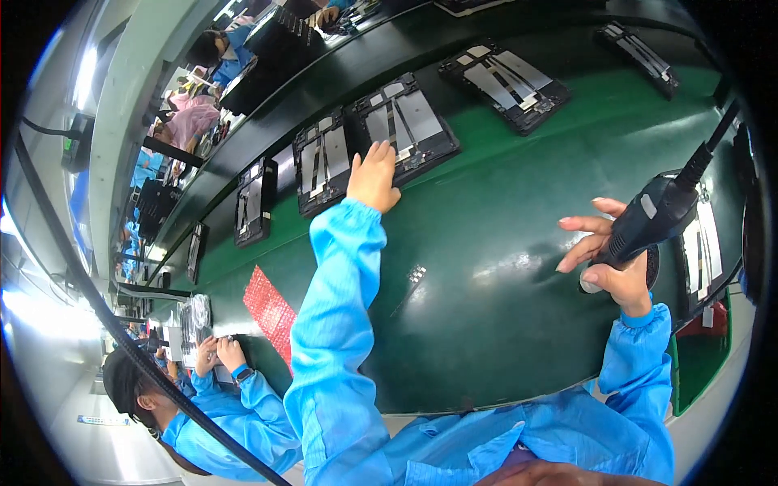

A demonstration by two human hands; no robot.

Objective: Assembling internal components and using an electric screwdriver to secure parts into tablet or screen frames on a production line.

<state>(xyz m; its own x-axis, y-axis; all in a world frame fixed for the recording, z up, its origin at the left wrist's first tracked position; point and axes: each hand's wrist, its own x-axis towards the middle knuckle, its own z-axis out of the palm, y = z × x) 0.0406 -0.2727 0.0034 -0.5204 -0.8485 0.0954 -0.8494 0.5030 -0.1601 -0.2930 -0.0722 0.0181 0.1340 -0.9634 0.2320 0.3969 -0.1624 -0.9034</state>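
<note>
At the lower left of the frame, a co-worker in a blue smock sits bent over small parts, both hands together. Just right of that person, a red textured sheet lies on the green desk, which curves up across the frame toward the upper right. A row of dark flat trays runs along the desk's far edge, each holding grey panels and strips.

Left of centre, the person's left hand reaches out on a long blue sleeve. Its fingers are spread loosely and rest on the near edge of one dark tray, touching it but not gripping it. Another tray sits just beside it to the left, and a further one lies to the upper right.

At the right of the frame, the right hand is closed around a black electric screwdriver, held tilted, its cable rising toward the upper right edge. The index finger sticks out straight.
</note>
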